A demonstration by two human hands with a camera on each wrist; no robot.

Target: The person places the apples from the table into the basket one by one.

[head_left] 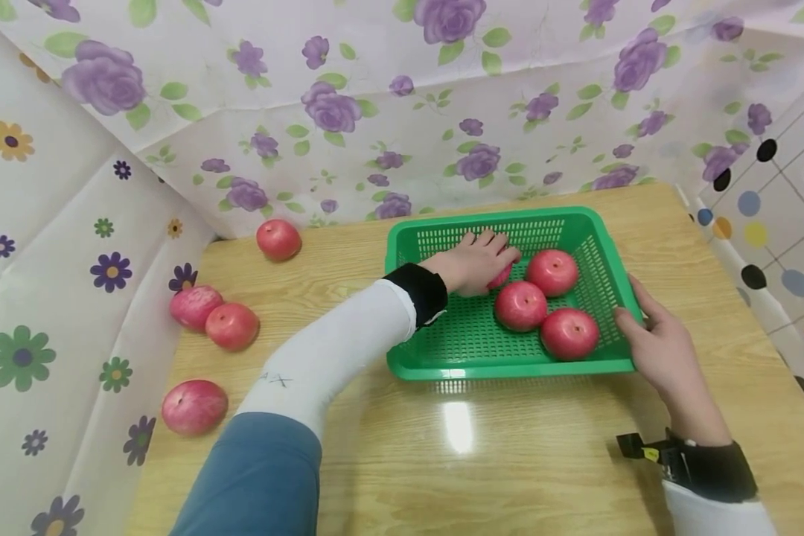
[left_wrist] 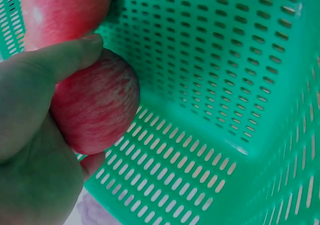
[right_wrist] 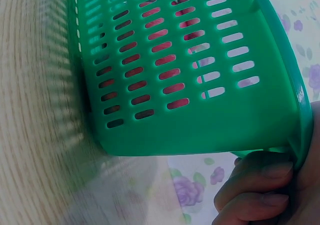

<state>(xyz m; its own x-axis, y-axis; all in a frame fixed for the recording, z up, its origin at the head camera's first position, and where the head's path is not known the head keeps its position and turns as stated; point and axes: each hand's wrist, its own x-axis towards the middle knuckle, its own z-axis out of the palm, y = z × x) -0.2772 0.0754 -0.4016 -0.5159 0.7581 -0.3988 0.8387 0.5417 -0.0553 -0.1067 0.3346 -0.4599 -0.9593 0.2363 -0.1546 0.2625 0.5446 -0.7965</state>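
Observation:
My left hand reaches into the green plastic basket and holds a red apple between thumb and fingers. In the head view that apple is mostly covered by the hand. Beside it in the basket lie three more apples, one at the back, one in the middle and one at the front right. My right hand grips the basket's right rim, thumb on top. Curled fingers show beneath that rim in the right wrist view.
On the wooden table, several apples lie left of the basket: one near the back, a touching pair and one nearer the front. A flowered cloth hangs behind the table, with patterned sheets at both sides.

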